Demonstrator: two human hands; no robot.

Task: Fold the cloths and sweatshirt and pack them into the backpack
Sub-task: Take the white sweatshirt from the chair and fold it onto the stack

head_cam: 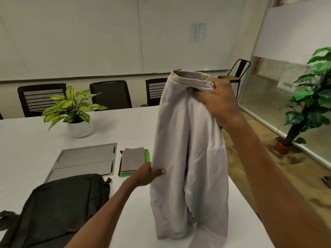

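Observation:
A pale lilac-grey sweatshirt (pixel 189 140) hangs upright over the white table (pixel 32 149), its lower end bunched on the tabletop. My right hand (pixel 217 100) grips it at the ribbed band on top. My left hand (pixel 149 174) pinches its left edge about halfway down. A stack of folded cloths (pixel 133 161), grey on top with green and dark ones beneath, lies just left of the sweatshirt. The dark grey backpack (pixel 59 208) lies flat at the near left, and whether its zip is open is not visible.
A potted plant in a white pot (pixel 78 127) stands at the back left of the table. A metal floor-box lid (pixel 86 160) sits flush in the tabletop behind the backpack. Black chairs (pixel 111 94) line the far side. The table's right edge runs beside the sweatshirt, and a tall floor plant (pixel 308 104) stands beyond it.

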